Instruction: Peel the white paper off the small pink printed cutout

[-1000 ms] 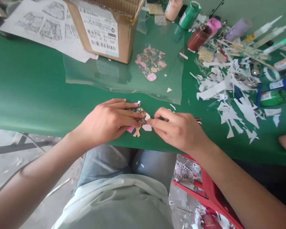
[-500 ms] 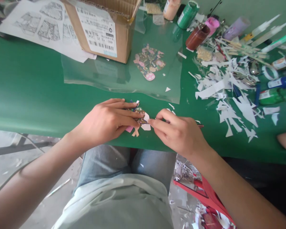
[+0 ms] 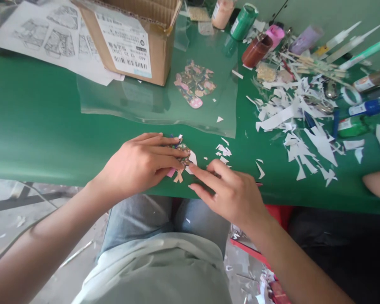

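Observation:
My left hand [image 3: 142, 159] lies flat, fingers stretched out, over a small colourful patterned collage piece [image 3: 184, 154] on the green tabletop. Most of that piece is hidden beneath the fingers; pink and tan strips show at its lower edge. A bit of white paper [image 3: 193, 158] sticks out on its right side. My right hand [image 3: 236, 190] reaches in from the right, its index fingertip touching the lower right edge of the piece. Its thumb is held apart from the index finger, and I see nothing gripped between them.
A similar collage [image 3: 196, 84] lies on a clear plastic sheet [image 3: 129, 105] beside a cardboard box [image 3: 136, 46]. White paper scraps [image 3: 291, 116], paint bottles [image 3: 256, 50] and sticks [image 3: 316, 67] crowd the right. Another person's arm [image 3: 378, 185] rests at the right edge.
My right hand has shifted down and its thumb and index finger have parted from a pinch. The small scraps behind it now show. My left hand stays pressed on the piece.

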Motion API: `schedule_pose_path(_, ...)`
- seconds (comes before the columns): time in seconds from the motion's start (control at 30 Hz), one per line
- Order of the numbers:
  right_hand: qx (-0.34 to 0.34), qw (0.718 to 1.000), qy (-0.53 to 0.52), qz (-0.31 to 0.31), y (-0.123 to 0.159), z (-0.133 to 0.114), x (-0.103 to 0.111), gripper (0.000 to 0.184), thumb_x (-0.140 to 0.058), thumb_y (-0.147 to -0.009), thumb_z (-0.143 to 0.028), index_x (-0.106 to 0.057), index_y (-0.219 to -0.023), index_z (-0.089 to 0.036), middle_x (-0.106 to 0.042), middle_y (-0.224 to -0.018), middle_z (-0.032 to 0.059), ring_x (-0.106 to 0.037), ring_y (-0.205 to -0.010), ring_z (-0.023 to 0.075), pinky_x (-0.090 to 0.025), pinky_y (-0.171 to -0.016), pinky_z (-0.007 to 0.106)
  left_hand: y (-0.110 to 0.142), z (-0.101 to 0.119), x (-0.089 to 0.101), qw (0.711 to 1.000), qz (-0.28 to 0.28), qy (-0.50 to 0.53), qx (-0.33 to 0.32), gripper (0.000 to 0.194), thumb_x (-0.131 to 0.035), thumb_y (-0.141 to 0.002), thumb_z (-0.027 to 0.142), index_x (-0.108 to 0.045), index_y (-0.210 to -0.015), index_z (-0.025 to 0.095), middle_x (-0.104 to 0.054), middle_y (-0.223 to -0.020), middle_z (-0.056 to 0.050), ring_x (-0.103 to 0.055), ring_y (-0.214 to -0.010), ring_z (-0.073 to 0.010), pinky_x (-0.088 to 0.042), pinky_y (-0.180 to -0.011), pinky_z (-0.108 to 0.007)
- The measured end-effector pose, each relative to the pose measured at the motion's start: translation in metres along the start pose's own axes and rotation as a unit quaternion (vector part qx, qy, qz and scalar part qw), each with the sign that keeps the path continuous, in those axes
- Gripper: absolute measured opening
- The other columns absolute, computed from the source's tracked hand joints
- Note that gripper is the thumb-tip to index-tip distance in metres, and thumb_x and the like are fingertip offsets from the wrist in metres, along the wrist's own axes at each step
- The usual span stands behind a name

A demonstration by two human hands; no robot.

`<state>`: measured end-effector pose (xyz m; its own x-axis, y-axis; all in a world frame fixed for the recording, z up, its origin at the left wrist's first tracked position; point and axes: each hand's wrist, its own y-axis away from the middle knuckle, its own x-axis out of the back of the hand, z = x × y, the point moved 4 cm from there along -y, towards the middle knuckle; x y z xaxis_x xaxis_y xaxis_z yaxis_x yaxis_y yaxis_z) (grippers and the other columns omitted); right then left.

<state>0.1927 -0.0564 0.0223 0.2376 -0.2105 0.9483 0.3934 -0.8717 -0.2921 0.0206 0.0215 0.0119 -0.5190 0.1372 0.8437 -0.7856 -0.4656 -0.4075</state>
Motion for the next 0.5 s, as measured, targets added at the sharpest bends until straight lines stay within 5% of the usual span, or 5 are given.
schedule_pose_path(0.3, -0.001, 0.999, 0.028, 0.029, 0.013, -0.006, -0.007, 0.025, -0.053, -0.097, -0.026, -0.073, -0.111, -0.019, -0.063, -0.072, -0.0005, -0.054, -0.056, 0.0079, -0.036, -0.051, 0.023, 0.003, -0.003, -0.001, 0.999, 0.013, -0.023, 0.024, 0.023, -0.058, -0.091, 0.02, -0.074, -0.103, 0.03, -0.073, -0.117, 0.006, -0.063, -0.12, -0.021, -0.053, -0.099, -0.038)
schedule_pose_path(0.5, -0.142, 0.985, 0.073, 0.06, 0.008, 0.022, 0.009, 0.027, -0.052, -0.097, -0.034, -0.071, -0.108, -0.018, -0.069, -0.082, 0.0044, -0.061, -0.062, 0.0126, -0.034, -0.05, 0.024, 0.001, -0.001, 0.0, 0.999, -0.004, -0.03, 0.029, 0.027, -0.052, -0.094, 0.018, -0.075, -0.103, 0.029, -0.073, -0.118, 0.004, -0.062, -0.122, -0.0206, -0.05, -0.104, -0.041)
